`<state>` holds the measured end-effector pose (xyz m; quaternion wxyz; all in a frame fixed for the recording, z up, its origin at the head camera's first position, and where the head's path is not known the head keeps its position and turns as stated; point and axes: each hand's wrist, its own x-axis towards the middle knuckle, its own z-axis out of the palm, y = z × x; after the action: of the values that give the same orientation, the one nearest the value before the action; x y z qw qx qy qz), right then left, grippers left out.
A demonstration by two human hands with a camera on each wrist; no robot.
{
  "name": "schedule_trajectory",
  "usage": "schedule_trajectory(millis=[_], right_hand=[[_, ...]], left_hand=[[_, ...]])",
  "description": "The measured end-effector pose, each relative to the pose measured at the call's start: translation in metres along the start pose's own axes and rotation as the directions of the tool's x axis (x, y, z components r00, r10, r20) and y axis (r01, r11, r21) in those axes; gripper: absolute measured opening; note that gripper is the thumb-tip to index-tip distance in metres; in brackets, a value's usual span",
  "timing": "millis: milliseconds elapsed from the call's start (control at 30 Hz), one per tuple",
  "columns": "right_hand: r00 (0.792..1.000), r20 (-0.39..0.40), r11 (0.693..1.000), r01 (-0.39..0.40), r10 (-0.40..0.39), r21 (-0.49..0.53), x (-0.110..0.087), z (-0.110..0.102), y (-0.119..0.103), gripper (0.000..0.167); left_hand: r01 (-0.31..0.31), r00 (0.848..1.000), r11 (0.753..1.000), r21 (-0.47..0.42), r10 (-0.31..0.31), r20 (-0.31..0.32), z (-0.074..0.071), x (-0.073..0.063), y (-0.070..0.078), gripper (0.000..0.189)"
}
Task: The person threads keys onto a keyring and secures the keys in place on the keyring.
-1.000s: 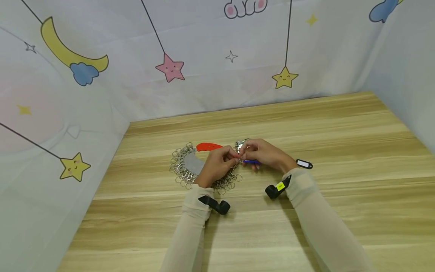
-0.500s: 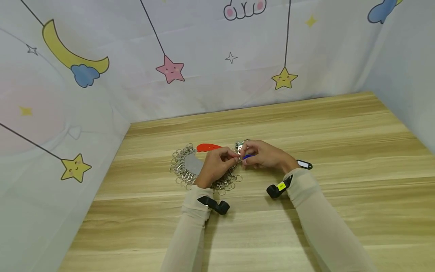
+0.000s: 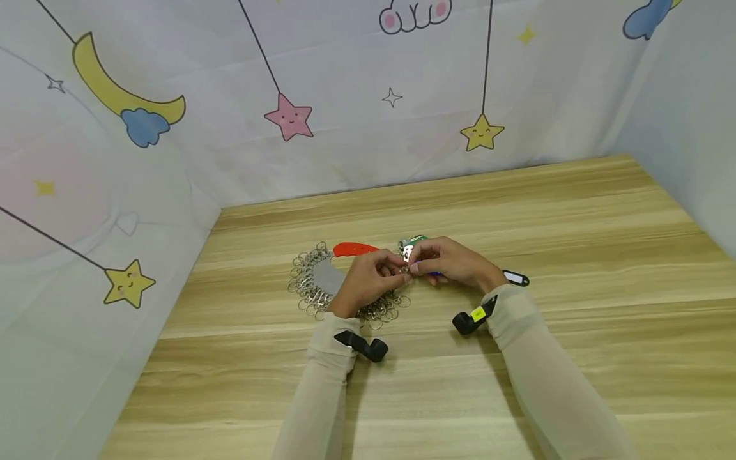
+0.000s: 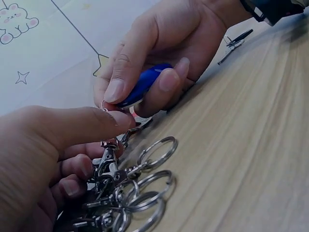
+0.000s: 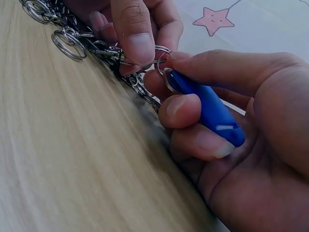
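Observation:
In the head view my left hand (image 3: 368, 278) reaches over the right side of a grey plate (image 3: 326, 276) fringed with metal clasps and key rings. Its thumb and fingers pinch a split key ring (image 5: 163, 49); part of that ring is hidden under the thumb. My right hand (image 3: 454, 259) meets it from the right and grips a blue key tag (image 5: 207, 104) between thumb and curled fingers. The tag's small wire loop (image 5: 161, 64) sits right at the split ring, overlapping it in the right wrist view. Several other key rings (image 4: 157, 152) hang on clasps below my left hand.
A red curved piece (image 3: 352, 249) lies at the plate's back edge. Just behind my right fingers is a green tag (image 3: 418, 240) with metal hardware. A black-rimmed key tag (image 3: 515, 278) lies on the wooden table (image 3: 575, 345) beside my right wrist.
My right fingers have shifted and turned the blue key tag, which now lies mostly hidden under them in the head view. More of the green tag shows. My left hand stays nearly in place.

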<state>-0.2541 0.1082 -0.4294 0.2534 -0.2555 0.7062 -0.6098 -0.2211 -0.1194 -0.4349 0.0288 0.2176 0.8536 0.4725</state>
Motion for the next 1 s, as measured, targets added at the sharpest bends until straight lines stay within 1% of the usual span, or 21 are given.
schedule_trajectory(millis=[167, 333, 433, 533, 600, 767, 900, 1000], right_hand=[[0.999, -0.037, 0.999, 0.013, -0.011, 0.047, 0.0002, -0.0002, 0.0004, 0.005], [0.999, -0.024, 0.998, 0.025, -0.024, 0.061, -0.0009, -0.0001, -0.0006, 0.005], [0.999, -0.02, 0.998, 0.026, -0.025, 0.064, -0.0009, 0.0, 0.0006, 0.005], [0.999, -0.037, 0.998, 0.024, -0.022, 0.057, -0.0001, 0.0006, 0.0021, 0.007], [0.999, -0.051, 0.998, 0.02, -0.018, 0.051, 0.0004, 0.0012, 0.0021, 0.008], [0.998, -0.055, 0.998, 0.031, -0.028, 0.056, 0.001, 0.0023, 0.0012, 0.005], [0.998, -0.041, 0.996, 0.047, -0.044, 0.078, 0.0007, 0.0011, 0.0021, 0.005], [0.998, -0.041, 0.994, 0.042, -0.038, 0.099, 0.0002, -0.0008, 0.0046, 0.002]], left_hand=[[0.006, 1.0, 1.0, -0.009, -0.006, -0.022, 0.0007, 0.0015, 0.0005, 0.018], [0.015, 0.999, 1.0, -0.002, -0.015, -0.042, 0.001, 0.0004, 0.0013, 0.016], [0.02, 0.999, 1.0, 0.0, -0.02, -0.032, 0.0012, 0.0003, 0.0004, 0.022], [0.014, 1.0, 1.0, -0.006, -0.014, -0.01, 0.0009, 0.0004, 0.0005, 0.03], [0.007, 1.0, 1.0, -0.012, -0.007, 0.002, 0.0008, 0.0003, 0.0004, 0.031], [0.003, 1.0, 1.0, -0.025, -0.003, -0.007, 0.0007, -0.0006, 0.0009, 0.022], [0.003, 1.0, 1.0, -0.026, -0.003, -0.014, 0.0012, -0.001, 0.0007, 0.022], [0.004, 1.0, 1.0, -0.022, -0.004, -0.012, 0.0022, -0.0012, 0.0004, 0.021]])
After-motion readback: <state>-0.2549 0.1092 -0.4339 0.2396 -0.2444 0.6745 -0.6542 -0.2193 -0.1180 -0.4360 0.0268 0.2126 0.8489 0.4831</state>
